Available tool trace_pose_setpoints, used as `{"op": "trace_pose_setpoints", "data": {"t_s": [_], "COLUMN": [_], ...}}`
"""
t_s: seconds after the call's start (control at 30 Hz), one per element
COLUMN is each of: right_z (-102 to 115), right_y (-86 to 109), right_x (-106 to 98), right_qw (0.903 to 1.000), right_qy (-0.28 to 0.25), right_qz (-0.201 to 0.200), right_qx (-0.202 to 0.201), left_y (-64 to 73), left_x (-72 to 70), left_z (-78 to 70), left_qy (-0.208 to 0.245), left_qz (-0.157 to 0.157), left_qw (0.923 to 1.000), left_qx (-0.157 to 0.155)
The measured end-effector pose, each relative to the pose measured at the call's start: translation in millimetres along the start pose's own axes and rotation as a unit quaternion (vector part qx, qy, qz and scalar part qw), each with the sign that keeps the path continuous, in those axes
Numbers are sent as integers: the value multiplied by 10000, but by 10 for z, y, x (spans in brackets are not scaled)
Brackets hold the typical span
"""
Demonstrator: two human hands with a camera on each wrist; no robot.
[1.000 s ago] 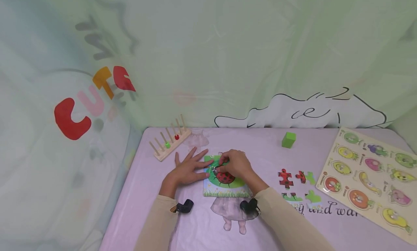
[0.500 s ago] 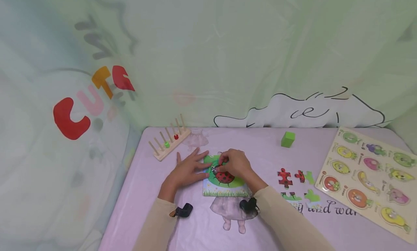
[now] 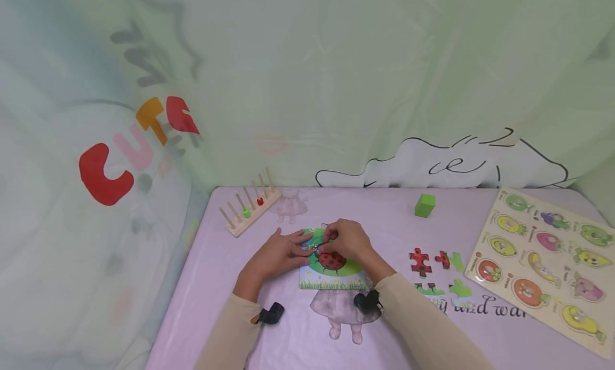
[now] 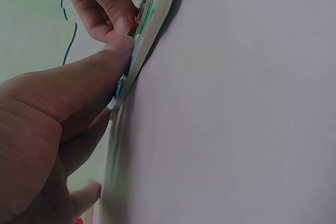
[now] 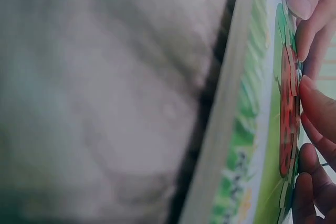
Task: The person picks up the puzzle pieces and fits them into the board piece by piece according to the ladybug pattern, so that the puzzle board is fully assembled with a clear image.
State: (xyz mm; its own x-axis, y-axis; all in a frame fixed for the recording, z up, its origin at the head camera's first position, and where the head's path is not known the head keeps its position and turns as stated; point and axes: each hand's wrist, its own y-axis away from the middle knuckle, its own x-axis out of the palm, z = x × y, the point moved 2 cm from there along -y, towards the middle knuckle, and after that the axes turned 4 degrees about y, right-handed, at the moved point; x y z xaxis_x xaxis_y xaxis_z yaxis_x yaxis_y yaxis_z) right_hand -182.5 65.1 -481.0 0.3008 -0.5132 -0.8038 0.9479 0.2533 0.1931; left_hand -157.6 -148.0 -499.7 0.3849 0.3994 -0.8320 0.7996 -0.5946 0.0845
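The left hand (image 3: 278, 257) lies with its fingers extended over the left side of the ladybug puzzle (image 3: 331, 283), thumb on its face. The right hand (image 3: 349, 242) comes in from the other side, its fingers bent and the tips on the puzzle near the ladybug's head; whether they pinch a piece I cannot tell. The two hands' fingertips are just beside each other. The puzzle lies before the person, grass strip toward them, on a pale pink desk (image 3: 288, 343). Both beige sleeves (image 3: 425, 327) end in black wrist devices (image 3: 272, 313).

To the right of the puzzle are loose pieces: a spotted red one (image 3: 420, 262), a smaller red one (image 3: 442, 260) next to a green one, and two more with green below. Behind them stands a green block (image 3: 425, 205). At far right a fruit board (image 3: 516, 263) lies slanted. Behind the left hand, a wooden peg rack (image 3: 257, 212) carries a green bead (image 3: 246, 213) and a red bead (image 3: 260, 201).
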Motion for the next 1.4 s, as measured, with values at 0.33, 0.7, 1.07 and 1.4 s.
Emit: {"op": "trace_pose_setpoints", "data": {"t_s": [0.33, 0.7, 1.07, 1.4], "right_z": [-21, 7, 26, 27], "right_y": [-22, -32, -17, 2], "right_x": [2, 16, 12, -21], "right_qw": [9997, 9992, 9994, 10000], "right_qy": [68, 117, 99, 46], "right_qz": [25, 57, 13, 80], "right_qx": [239, 389, 346, 23], "left_y": [-38, -31, -19, -22], "left_x": [16, 35, 13, -24], "left_z": [20, 35, 17, -24], "left_qy": [127, 275, 84, 55], "left_qz": [-99, -104, -96, 16], "left_qw": [9999, 9996, 9998, 9997], "left_qx": [49, -51, -118, -258]}}
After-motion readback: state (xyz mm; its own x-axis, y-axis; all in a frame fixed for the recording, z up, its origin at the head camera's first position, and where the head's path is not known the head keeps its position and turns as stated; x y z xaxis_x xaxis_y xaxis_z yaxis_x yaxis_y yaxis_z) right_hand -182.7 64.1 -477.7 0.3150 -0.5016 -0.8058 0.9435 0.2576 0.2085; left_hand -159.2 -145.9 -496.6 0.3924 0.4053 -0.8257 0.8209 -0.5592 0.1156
